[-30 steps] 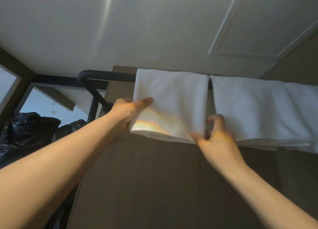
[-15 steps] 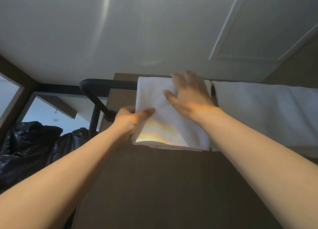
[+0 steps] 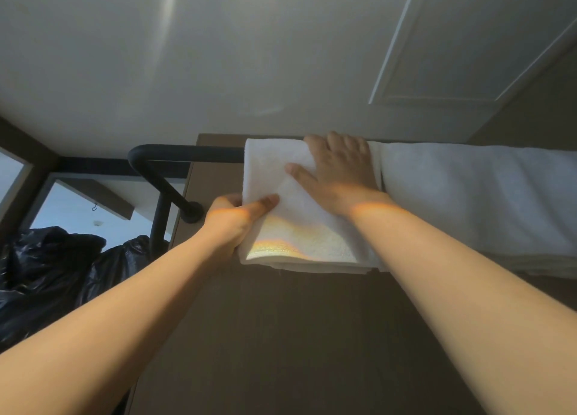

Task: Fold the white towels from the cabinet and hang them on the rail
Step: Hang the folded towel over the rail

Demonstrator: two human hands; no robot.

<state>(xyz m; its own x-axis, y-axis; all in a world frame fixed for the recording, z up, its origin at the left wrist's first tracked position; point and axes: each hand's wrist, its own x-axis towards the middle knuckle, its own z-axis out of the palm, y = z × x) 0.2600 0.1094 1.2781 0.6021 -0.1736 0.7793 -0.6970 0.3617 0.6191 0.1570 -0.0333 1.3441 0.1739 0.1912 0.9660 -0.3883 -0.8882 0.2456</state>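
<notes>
White terry covers most of the black rail [image 3: 187,153]: a long towel [image 3: 474,196] hangs right, and a smaller folded towel [image 3: 299,240] is draped just beside it. Soft and light, it should be held at its edges. The left hand [image 3: 232,221] pinches its left edge; the right hand [image 3: 340,171] lies flat, fingers spread, holding nothing.

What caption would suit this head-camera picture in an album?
Left hand pinches the small white towel's edge while the right hand lies flat on it over the black rail.
</notes>
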